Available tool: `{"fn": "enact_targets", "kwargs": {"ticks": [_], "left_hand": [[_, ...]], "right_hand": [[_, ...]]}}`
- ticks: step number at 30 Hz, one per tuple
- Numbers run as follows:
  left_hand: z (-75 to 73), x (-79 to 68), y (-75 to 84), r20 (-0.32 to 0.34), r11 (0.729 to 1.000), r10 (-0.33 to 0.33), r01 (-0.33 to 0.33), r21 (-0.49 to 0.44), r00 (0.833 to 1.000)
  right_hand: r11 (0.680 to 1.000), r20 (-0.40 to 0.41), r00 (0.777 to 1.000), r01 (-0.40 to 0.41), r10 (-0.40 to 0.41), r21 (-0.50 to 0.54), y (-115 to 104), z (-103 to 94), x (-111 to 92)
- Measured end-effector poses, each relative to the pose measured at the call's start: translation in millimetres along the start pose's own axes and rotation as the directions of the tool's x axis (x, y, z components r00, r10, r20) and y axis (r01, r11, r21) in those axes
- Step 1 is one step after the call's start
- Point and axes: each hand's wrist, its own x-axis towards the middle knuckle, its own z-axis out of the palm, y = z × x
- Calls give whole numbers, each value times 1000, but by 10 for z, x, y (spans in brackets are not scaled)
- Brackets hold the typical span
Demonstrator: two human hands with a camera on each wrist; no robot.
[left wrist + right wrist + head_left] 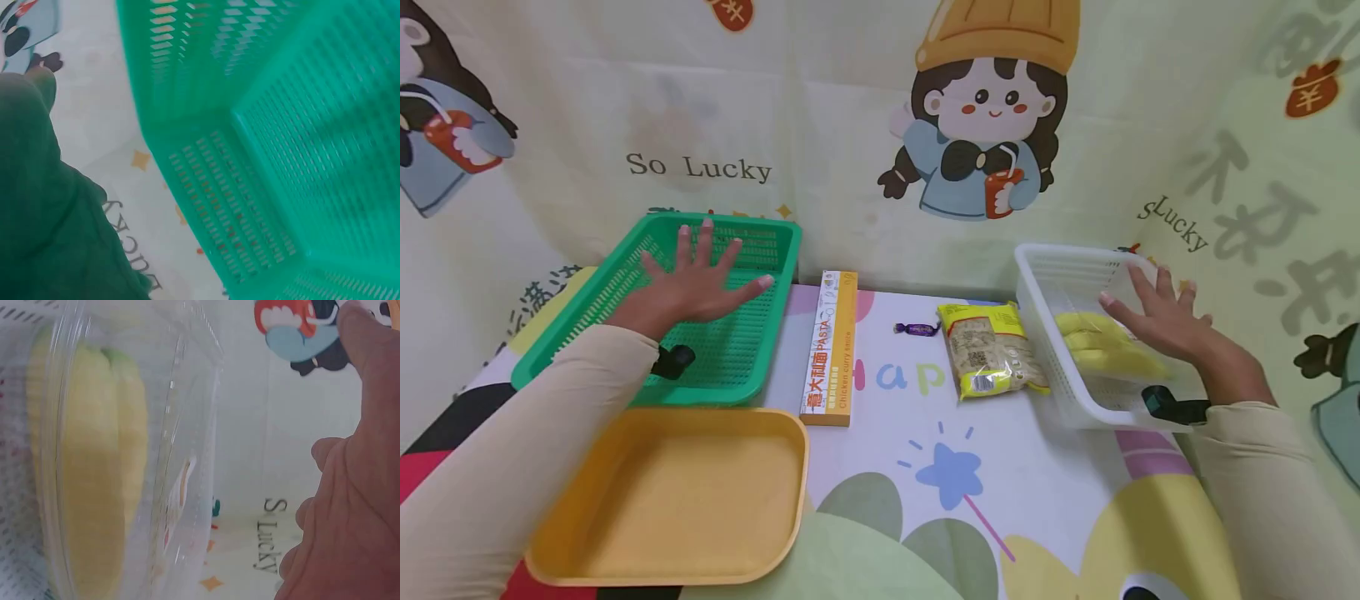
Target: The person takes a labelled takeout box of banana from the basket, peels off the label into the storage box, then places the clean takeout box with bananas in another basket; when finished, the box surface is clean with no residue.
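Observation:
My left hand (688, 283) hovers over the green basket (767, 333) with its fingers spread and holds nothing. In the left wrist view, the slotted walls of that basket fill the right side. Above the white basket (1037, 325), my right hand (1165, 317) is also spread, its palm bare. Inside that basket lies yellow produce with green tips (94, 462) in a clear plastic box (187, 425). Between the baskets stand a pasta box (830, 350), a small purple-wrapped candy (916, 329) and a yellow-and-clear bag of pale, grainy food (992, 350).
A shallow yellow-orange tray (700, 492) sits in front of the green basket, close to its near rim. The table wears a printed cloth (880, 483) with a star and cartoon shapes. Behind everything hangs a printed curtain (850, 167).

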Motion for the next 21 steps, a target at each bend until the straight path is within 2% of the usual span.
{"fn": "enact_targets", "kwargs": {"ticks": [4, 7, 14, 21], "left_hand": [[12, 50, 80, 17, 988, 61, -58, -142, 998], [13, 75, 159, 4, 975, 94, -92, -205, 996], [-8, 111, 322, -8, 960, 138, -136, -246, 990], [-33, 234, 496, -43, 937, 156, -162, -311, 987]], "right_hand": [[998, 18, 1000, 6, -8, 63, 118, -30, -39], [993, 19, 999, 26, -28, 116, 196, -33, -63], [978, 17, 999, 48, -52, 201, 342, -5, -109], [969, 42, 999, 16, -27, 247, 448, 10, -181]]}}
